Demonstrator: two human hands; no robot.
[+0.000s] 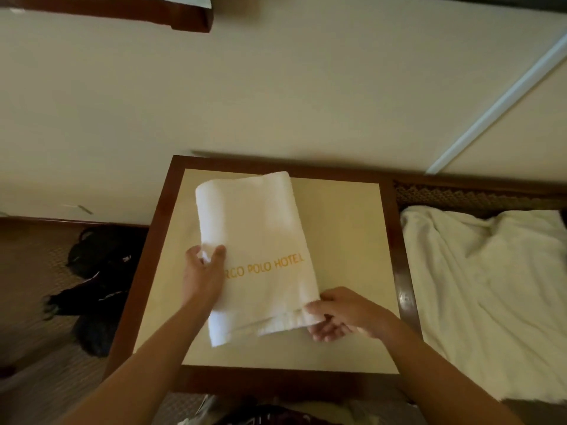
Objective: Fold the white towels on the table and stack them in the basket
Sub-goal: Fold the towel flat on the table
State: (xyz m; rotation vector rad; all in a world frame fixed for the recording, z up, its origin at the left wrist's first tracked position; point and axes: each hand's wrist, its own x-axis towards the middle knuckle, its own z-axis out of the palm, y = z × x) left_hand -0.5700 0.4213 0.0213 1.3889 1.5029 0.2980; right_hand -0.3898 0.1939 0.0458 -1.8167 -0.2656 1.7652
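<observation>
The desk (352,348), a square top with a pale inset and a dark wooden frame, stood against the cream wall. To its right lay a loose white towel (491,302), crumpled and unfolded, on what looked like a woven surface; whether that was the basket could not be told. To the desk's left a dark bag (98,271) sat on the carpeted floor.

On the desk lay the folded towel (254,228), white, with orange lettering reading "POLO HOTEL" across it. Its long axis ran away from the person, leaning slightly to the left at the far end, so the short near edge faced the body and the far rounded fold lay close to the desk's back rim.

Both hands were on the near half. The left hand (202,277) gripped the towel's left long edge about midway along, thumb on top and fingers curled around a bunch of cloth. The right hand (340,315) held the near right corner, thumb over the top layer and fingers curled beneath the layered edge, lifting it a little off the desk.

The towel appeared already halved lengthwise, and the next fold would probably run across the long axis, carrying the near end toward the far one. The right hand, sitting at the near corner, seemed better placed to lead that move, with the left steadying the side.
</observation>
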